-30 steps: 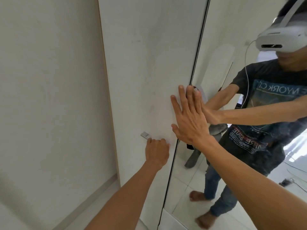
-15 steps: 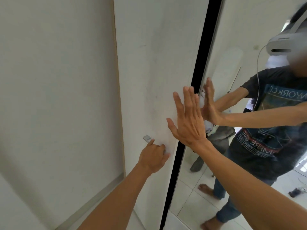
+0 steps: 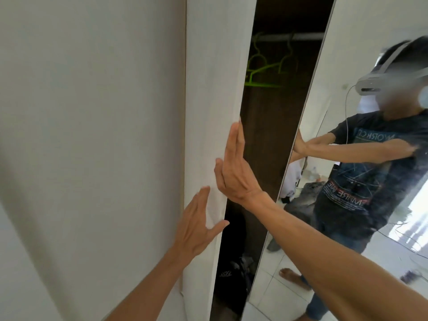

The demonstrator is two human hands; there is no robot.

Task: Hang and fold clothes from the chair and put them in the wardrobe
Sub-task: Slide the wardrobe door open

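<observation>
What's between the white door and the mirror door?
Head view: a dark open gap into the wardrobe, with green hangers on a rail.

Open gap (image 3: pixel 266 147) between white door (image 3: pixel 213 89), mirror door (image 3: pixel 361 31); hangers (image 3: pixel 261 72) inside.

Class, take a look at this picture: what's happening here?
A person presses the left hand and the right hand, both flat, against the white wardrobe door near its edge. The wardrobe is partly open: in the dark gap, green hangers hang on a rail. The mirrored door beside it reflects the person.
</observation>
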